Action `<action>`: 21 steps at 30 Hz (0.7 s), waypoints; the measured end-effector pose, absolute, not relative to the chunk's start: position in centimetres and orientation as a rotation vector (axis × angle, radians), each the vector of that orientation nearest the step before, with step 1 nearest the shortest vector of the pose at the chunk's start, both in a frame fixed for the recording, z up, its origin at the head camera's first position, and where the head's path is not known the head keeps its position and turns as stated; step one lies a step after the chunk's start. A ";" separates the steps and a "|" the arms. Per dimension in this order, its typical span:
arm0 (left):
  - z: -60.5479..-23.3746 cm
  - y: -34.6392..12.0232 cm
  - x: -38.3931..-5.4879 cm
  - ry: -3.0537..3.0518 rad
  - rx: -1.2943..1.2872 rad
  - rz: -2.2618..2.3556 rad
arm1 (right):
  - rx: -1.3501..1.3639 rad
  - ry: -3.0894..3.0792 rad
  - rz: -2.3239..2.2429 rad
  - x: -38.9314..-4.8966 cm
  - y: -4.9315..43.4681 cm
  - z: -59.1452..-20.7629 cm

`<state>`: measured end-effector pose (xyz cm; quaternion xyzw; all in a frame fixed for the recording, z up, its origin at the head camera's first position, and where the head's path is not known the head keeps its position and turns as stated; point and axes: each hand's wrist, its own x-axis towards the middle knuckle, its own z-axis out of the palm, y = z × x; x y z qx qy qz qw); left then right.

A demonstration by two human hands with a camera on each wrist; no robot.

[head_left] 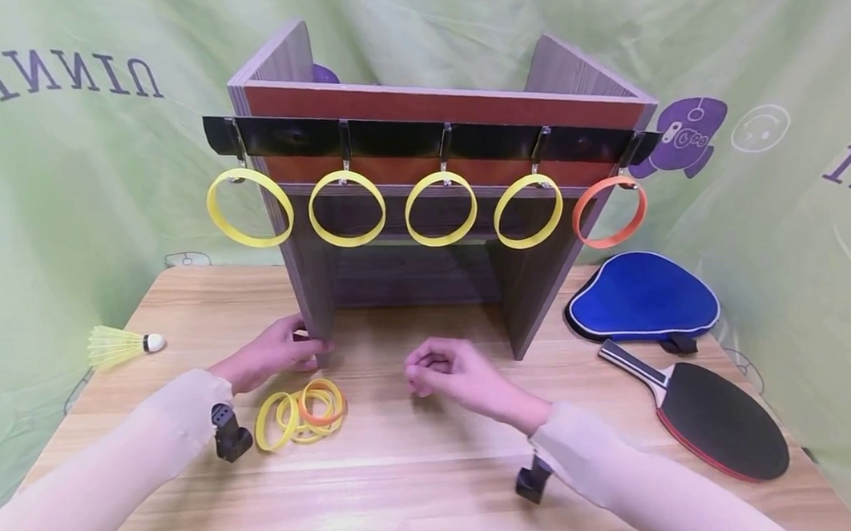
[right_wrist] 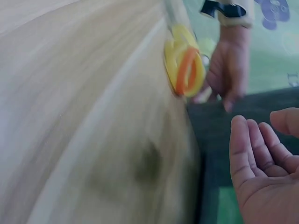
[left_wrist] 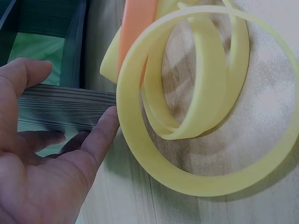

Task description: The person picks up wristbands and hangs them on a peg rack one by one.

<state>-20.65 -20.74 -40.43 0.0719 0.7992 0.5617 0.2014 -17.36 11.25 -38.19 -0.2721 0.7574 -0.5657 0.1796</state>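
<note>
A grey wooden stand [head_left: 309,247] with a red front board carries a black hook strip [head_left: 390,141]. Several yellow rings [head_left: 443,241] hang from its hooks, and an orange ring [head_left: 612,241] hangs at the right end. My left hand [head_left: 274,355] holds the lower front edge of the left side panel [left_wrist: 60,109], thumb on one face and fingers on the other. Close beside it lies a pile of yellow rings [left_wrist: 135,149] with an orange ring [left_wrist: 135,32] among them. My right hand [head_left: 463,376] hovers over the table in front of the stand, fingers loosely bent, holding nothing.
On the wooden table [head_left: 380,500], a yellow shuttlecock [head_left: 115,346] lies at the far left. At the right are a blue paddle case [head_left: 640,298] and a black table tennis paddle [head_left: 722,418]. A green printed cloth [head_left: 104,194] hangs behind and around the table.
</note>
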 end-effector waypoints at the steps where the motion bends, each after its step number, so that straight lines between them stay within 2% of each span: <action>1: -40.4 -20.7 -20.7 2.232 0.205 1.570 | -0.775 2.134 -1.589 -17.3 10.4 -38.5; 7: -40.6 -20.7 -20.9 2.237 0.226 1.564 | -0.838 2.155 -1.495 -17.2 4.8 -39.2; 12: -40.4 -20.7 -20.9 2.283 0.250 1.520 | -1.000 2.254 -1.374 -17.3 1.0 -39.2; 21: -40.5 -20.6 -20.9 2.335 0.262 1.502 | -1.304 2.606 -0.851 -16.6 -2.1 -39.6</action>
